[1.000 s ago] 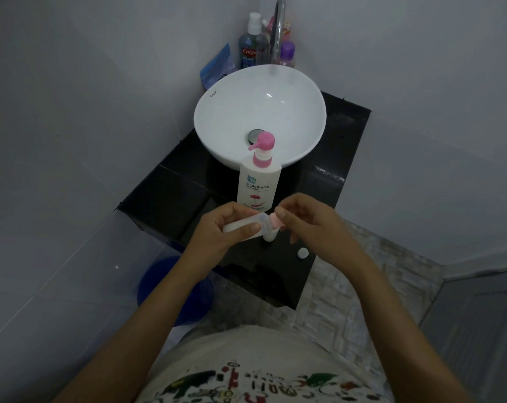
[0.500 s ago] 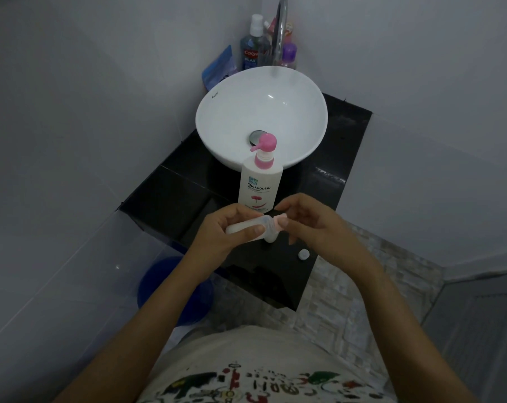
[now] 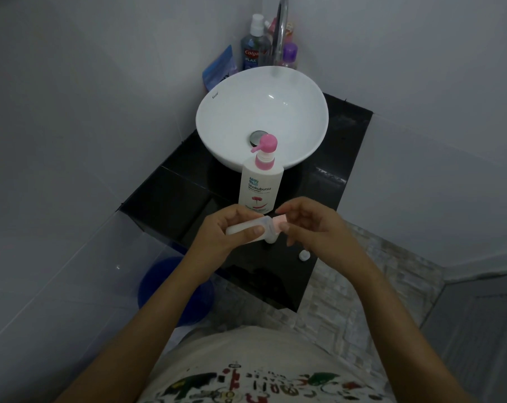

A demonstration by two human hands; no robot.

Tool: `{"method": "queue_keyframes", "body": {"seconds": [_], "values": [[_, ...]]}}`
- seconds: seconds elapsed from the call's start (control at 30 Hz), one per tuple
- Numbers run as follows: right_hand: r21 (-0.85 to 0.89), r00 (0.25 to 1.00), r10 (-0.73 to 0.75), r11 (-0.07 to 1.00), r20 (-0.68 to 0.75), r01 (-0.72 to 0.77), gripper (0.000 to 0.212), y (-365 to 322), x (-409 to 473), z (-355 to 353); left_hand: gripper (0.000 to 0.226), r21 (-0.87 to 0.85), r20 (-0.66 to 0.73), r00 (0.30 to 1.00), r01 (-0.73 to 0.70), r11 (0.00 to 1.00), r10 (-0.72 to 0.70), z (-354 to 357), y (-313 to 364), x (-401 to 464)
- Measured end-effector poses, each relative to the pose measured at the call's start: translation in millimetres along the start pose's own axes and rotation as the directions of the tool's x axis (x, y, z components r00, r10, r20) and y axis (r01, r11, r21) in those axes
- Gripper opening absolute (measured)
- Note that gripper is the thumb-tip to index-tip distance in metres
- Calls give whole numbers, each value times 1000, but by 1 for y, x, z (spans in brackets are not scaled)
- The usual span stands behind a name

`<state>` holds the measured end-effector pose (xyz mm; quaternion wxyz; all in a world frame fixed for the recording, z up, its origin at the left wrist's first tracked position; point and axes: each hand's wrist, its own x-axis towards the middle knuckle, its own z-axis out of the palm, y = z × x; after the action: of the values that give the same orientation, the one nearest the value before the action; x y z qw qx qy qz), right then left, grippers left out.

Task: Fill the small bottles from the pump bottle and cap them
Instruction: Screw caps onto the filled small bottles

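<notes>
My left hand (image 3: 227,231): fingers curled round a small bottle (image 3: 246,229), held sideways above the counter (image 3: 170,205). My right hand (image 3: 310,225): fingertips pinching its pink cap (image 3: 277,224). Pump bottle (image 3: 261,181): upright just behind both hands, before the sink (image 3: 217,112).

The basin (image 3: 261,112) was glossy white ceramic; the counter (image 3: 165,196) beneath it was polished black stone or tile, mirror-smooth. The tap (image 3: 281,30) was bright chromed metal. The pump bottle (image 3: 260,189) was smooth white plastic with a pink plastic pump, and the small bottle (image 3: 246,228) was translucent, matt plastic. The wall tiles (image 3: 72,112) were smooth and faintly glossy; the shirt (image 3: 263,370) was printed cloth.
</notes>
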<state>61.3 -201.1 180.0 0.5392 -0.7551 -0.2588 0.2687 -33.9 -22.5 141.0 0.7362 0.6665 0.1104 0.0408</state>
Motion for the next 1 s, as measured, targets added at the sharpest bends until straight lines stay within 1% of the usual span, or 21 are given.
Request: {"method": "queue_keyframes", "body": {"seconds": [0.03, 0.07, 0.17, 0.2, 0.23, 0.27, 0.33, 0.4, 0.43, 0.47, 0.57, 0.63, 0.7, 0.77, 0.8, 0.87, 1.0], "values": [[-15, 1000, 18, 1000, -15, -18, 6, 1, 0, 1, 21, -5, 1, 1000, 2, 1000, -2, 0, 0, 0], [-42, 998, 46, 998, -44, -48, 9, 1, 0, 3, 21, -10, 3, 1000, 5, 1000, -5, 1, 1, 0], [-106, 984, 106, 987, -142, -122, 38, 2, 1, 11, 22, -3, 15, 1000, 4, 1000, -4, 3, 1, 0], [-100, 982, 114, 986, -151, -130, 42, 2, 1, 12, 22, -5, 16, 1000, 3, 1000, -3, 3, 2, 0], [-85, 983, 114, 988, -143, -127, 41, 2, 1, 12, 23, -9, 15, 1000, 3, 1000, -3, 3, 2, 0], [-66, 987, 106, 991, -119, -115, 35, 2, 1, 11, 23, -12, 12, 1000, 3, 1000, -3, 3, 2, 0], [-23, 997, 63, 998, -45, -64, 15, 1, 1, 7, 26, -10, 7, 1000, 8, 1000, -8, 1, 3, 0], [5, 1000, 25, 1000, -16, -25, 7, 2, 0, 3, 28, -2, 8, 1000, 8, 1000, -8, 1, 4, 0], [0, 999, 32, 999, -25, -32, 6, 2, 0, 3, 28, 1, 11, 1000, 7, 1000, -7, 2, 4, 0], [-17, 997, 54, 998, -47, -55, 10, 3, 0, 4, 29, 2, 13, 1000, 6, 1000, -6, 2, 4, 0], [-92, 982, 138, 984, -132, -151, 36, 5, 1, 11, 32, 16, 15, 1000, 14, 1000, -14, 5, 3, 0], [-73, 978, 148, 984, -149, -160, 41, 4, 1, 14, 30, 7, 11, 1000, 23, 1000, -23, 4, 3, 0], [-6, 988, 104, 994, -112, -106, 33, 2, 0, 12, 28, 2, 4, 1000, 23, 1000, -23, 3, 3, 1], [46, 998, 40, 998, -55, -37, 16, 1, -1, 8, 28, 2, -6, 1000, 24, 1000, -24, 1, 3, 1], [45, 999, 19, 999, -41, -17, 12, 1, -1, 7, 28, 6, -8, 1000, 23, 1000, -23, 1, 2, 1], [12, 999, 21, 1000, -48, -20, 9, 2, -1, 7, 27, 9, 0, 1000, 20, 1000, -20, 1, 2, 2], [0, 992, 82, 997, -91, -83, 10, 5, 0, 14, 26, -2, -7, 999, 36, 999, -36, 1, -1, 2]]}}
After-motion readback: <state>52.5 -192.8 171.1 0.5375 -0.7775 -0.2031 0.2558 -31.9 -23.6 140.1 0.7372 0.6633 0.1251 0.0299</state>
